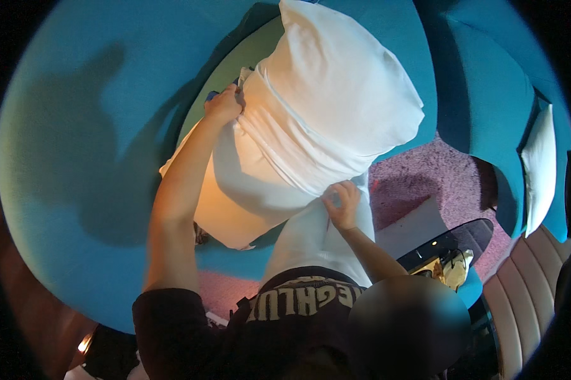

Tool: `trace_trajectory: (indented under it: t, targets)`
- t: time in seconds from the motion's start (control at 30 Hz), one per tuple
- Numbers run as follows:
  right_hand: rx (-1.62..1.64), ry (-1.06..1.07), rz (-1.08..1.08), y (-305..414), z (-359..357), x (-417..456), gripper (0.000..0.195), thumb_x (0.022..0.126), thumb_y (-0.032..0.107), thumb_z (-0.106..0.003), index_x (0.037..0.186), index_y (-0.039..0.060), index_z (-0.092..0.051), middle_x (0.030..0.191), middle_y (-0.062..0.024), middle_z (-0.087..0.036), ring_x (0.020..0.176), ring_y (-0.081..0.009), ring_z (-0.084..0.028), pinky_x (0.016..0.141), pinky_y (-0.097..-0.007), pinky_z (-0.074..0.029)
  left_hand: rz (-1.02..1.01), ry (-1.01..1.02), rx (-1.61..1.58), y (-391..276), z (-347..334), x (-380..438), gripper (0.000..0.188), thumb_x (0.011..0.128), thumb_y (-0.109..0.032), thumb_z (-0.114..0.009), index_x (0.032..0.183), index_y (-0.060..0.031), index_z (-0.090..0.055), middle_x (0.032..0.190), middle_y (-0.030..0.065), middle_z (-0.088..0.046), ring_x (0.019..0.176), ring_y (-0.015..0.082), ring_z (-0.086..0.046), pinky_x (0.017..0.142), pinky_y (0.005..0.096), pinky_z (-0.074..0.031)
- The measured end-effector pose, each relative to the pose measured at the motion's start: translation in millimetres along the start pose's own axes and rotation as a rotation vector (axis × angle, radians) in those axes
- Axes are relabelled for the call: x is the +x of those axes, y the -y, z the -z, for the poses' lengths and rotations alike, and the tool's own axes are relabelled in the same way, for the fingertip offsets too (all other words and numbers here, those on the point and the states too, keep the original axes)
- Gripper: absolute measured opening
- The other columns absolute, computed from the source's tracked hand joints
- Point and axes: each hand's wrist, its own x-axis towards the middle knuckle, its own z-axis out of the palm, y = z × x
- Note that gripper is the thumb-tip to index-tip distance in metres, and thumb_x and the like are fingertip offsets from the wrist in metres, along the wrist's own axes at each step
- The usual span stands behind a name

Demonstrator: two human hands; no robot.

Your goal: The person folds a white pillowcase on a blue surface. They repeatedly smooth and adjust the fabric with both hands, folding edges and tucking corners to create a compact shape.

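Observation:
A large white pillow [347,80] lies in front of me, with white fabric bunched in folds [290,142] around its middle. Smoother white fabric [247,199] spreads from the folds towards my lap. At the left end of the folds, my left hand [226,104] grips the fabric edge; something small and dark blue [212,95] shows beside its fingers. My right hand [343,204] is at the right end of the folds, above my white-clad thigh. Its thumb and fingers are curled at the cloth's lower edge, and whether they pinch it is unclear.
Under the pillow is a rounded blue upholstered seat [124,190]. On the right stand another blue seat [490,95] with a white cushion [540,171], and a dark glass tabletop [475,235] holding small items [456,270]. Pink carpet [409,171] shows between them. A beige padded surface [523,294] is at lower right.

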Motion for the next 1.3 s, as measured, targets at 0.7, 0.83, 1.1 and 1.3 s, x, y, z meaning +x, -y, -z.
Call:
trace_trajectory:
  t: [0.7,0.83,1.1,1.3]
  targets:
    - [0.067,0.288,0.910,80.6,8.1,130.0,0.015,0.086,0.013,-0.047,0.072,0.0095,-0.049,0.075,-0.0051,-0.052,0.069,-0.0208,-0.050,0.067,-0.0348,-0.040,-0.091,-0.407,-0.271,43.7,-45.4,-66.0,0.039,0.069,-0.023,-0.063,0.105,-0.0120,-0.052,0.105,0.0121,-0.059,0.108,0.0304,-0.048,0.099,0.0566,-0.021]
    - [-0.587,-0.085,1.006,109.7,11.2,255.2,0.020,0.084,0.017,-0.049,0.101,0.0115,-0.058,0.102,-0.0062,-0.055,0.106,-0.0234,-0.045,0.087,-0.0524,-0.031,-0.260,-0.516,-0.303,57.0,-42.6,-38.0,0.035,0.076,-0.026,-0.060,0.108,-0.0134,-0.056,0.110,0.0095,-0.057,0.114,0.0296,-0.043,0.098,0.0573,-0.022]
    - [-1.303,0.301,0.622,109.6,19.1,343.3,0.047,0.084,0.025,-0.055,0.129,0.0228,-0.044,0.129,0.0007,-0.047,0.132,-0.0215,-0.024,0.104,-0.0622,-0.008,0.131,-0.210,0.069,149.3,-55.2,-15.8,0.047,0.083,-0.018,-0.046,0.130,-0.0205,-0.043,0.135,0.0044,-0.043,0.132,0.0286,-0.025,0.101,0.0607,-0.018]
    - [-1.250,0.382,0.582,75.1,26.9,301.5,0.021,0.074,0.020,-0.063,0.093,0.0133,-0.065,0.090,-0.0028,-0.062,0.103,-0.0204,-0.050,0.104,-0.0619,-0.006,0.120,0.079,0.120,158.3,-93.1,-39.6,0.032,0.085,-0.024,-0.043,0.113,-0.0168,-0.057,0.114,0.0092,-0.059,0.117,0.0305,-0.044,0.099,0.0651,-0.013]
